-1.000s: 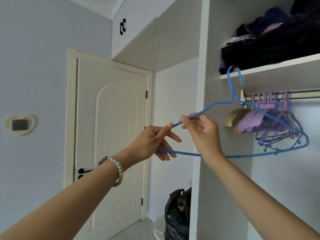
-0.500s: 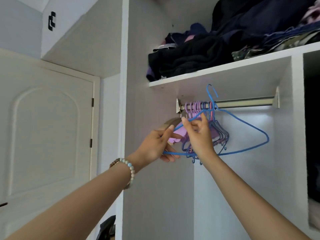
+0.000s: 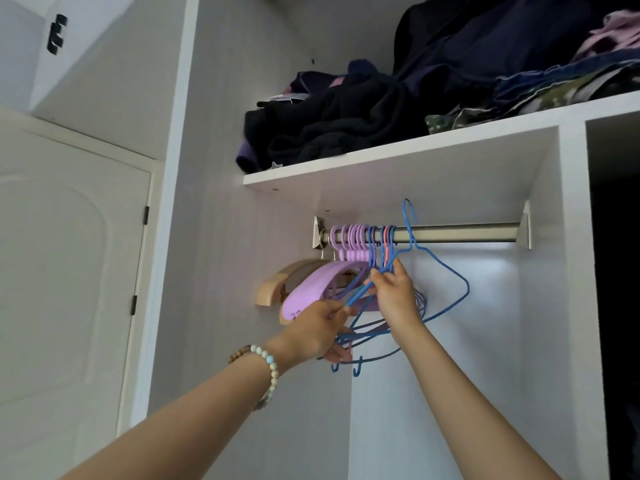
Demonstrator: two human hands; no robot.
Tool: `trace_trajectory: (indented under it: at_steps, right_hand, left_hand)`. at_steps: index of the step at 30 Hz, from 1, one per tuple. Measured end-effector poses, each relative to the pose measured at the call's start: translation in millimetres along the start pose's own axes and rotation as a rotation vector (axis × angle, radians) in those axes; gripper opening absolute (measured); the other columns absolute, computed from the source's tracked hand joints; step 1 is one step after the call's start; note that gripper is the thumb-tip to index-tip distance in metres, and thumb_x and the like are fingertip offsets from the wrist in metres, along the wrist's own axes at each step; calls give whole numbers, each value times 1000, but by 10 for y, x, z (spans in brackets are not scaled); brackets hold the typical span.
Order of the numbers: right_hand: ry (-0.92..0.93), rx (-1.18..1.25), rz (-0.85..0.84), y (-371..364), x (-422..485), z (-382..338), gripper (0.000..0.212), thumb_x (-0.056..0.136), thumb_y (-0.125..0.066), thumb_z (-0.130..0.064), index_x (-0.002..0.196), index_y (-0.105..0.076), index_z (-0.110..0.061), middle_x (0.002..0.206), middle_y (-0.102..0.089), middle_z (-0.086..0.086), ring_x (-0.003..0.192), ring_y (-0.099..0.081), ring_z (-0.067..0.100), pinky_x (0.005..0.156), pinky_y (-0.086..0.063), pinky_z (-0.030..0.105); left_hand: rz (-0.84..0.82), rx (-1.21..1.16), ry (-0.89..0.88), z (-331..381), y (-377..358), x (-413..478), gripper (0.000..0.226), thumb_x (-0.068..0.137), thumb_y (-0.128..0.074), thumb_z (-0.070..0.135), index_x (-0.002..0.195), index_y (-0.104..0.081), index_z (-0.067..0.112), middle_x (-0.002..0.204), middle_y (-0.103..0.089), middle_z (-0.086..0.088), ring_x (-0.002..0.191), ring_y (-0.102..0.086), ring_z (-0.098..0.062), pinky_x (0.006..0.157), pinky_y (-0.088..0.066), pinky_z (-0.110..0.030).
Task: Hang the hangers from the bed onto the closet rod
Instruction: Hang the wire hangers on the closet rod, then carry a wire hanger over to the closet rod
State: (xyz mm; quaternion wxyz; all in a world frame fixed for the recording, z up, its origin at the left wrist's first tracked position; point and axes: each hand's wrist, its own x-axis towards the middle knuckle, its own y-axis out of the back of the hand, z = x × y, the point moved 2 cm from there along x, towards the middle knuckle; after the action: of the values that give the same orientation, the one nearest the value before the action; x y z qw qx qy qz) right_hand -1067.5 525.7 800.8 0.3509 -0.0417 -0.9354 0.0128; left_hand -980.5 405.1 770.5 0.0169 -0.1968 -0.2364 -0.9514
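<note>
— The fingers [image 3: 380,278] of the right hand [image 3: 394,294] are seen curled and pressed together. The blue hanger [image 3: 358,293] is pinched by them on its upper left arm, just below the neck.
— And the left hand [image 3: 313,334]?
— The same wire is pinched lower down between its thumb and fingertips [image 3: 336,310]. The remaining fingers are loosely bent near the bottom bar.
— Where is the hanger's hook found?
— It is seen crossing the closet rod [image 3: 460,233], its tip above it, just right of the purple hangers [image 3: 349,237] hung there. Whether it is seated on the rod cannot be told.
</note>
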Motion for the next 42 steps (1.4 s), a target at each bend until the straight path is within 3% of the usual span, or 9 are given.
trace_trajectory:
  at_steps: [4, 9, 14, 17, 22, 25, 31, 37, 42]
  right_hand:
    - [-8, -37, 18, 16, 154, 95, 45, 98, -43, -12, 143, -36, -13, 91, -64, 2, 80, -61, 13, 76, -50, 27]
    - [-68, -24, 20, 36, 293, 223, 48, 97, -47, -14, 143, -36, -14, 101, -66, 7, 98, -64, 22, 93, -51, 42]
    - [-149, -3, -36, 55, 217, 304, 34, 95, -51, -13, 128, -48, -17, 101, -64, 2, 98, -65, 22, 93, -51, 42]
    - [-167, 7, -39, 39, 139, 401, 37, 92, -56, -13, 129, -51, -13, 106, -65, 5, 101, -64, 23, 94, -50, 46]
    - [-176, -65, -13, 14, 31, 422, 50, 87, -63, -30, 132, -47, -16, 112, -63, 3, 104, -59, 18, 95, -46, 39]
    - [-122, -155, 18, -20, -26, 373, 75, 74, -58, -60, 136, -42, -21, 137, -49, 6, 127, -46, 25, 104, -40, 50]
    - [26, -251, -4, -178, -424, -188, 63, 94, -47, -40, 149, -23, -20, 157, -11, 5, 145, -13, 25, 115, -24, 49]
    - [141, -148, -111, -761, -891, -693, 60, 94, -51, -34, 147, -28, -18, 156, -16, 3, 144, -14, 19, 117, -18, 40]
    - [132, -90, -298, -1614, -1475, -976, 61, 94, -50, -37, 147, -25, -20, 157, -13, -2, 145, -11, 12, 115, -11, 26]
  left_hand:
    - [-38, 8, -9, 26, -77, 146, 24, 101, -33, 26, 118, -46, 15, 106, -54, -13, 40, -62, -9, 47, -53, -17]
    - [-58, 5, 14, 19, -119, 272, 20, 101, -34, 28, 115, -45, 20, 107, -55, -12, 44, -64, -11, 53, -55, -20]
    - [-85, 24, 56, -105, -100, 261, 29, 100, -35, 31, 123, -47, 18, 105, -60, -9, 60, -70, -13, 54, -56, -21]
    - [-117, 44, 98, -153, -78, 207, 30, 100, -38, 32, 125, -47, 19, 102, -63, -10, 52, -66, -12, 56, -57, -22]
    - [-137, 53, 118, -211, -7, 82, 29, 98, -39, 36, 123, -45, 21, 120, -63, -14, 58, -66, -16, 62, -57, -25]
    - [-127, 49, 128, -203, 66, -14, 33, 99, -39, 38, 126, -44, 20, 116, -66, -9, 59, -67, -16, 62, -56, -25]
    - [-15, 63, 48, -75, 388, -346, 39, 95, -41, 44, 124, -48, 19, 104, -68, -3, 62, -68, -16, 59, -56, -25]
    - [134, 193, -43, -13, 1120, -995, 40, 95, -39, 47, 123, -53, 22, 114, -65, 1, 93, -67, -17, 82, -54, -32]
    - [321, 255, 28, -217, 1995, -1843, 46, 91, -41, 51, 128, -50, 25, 119, -60, 5, 102, -61, -13, 90, -49, -31]
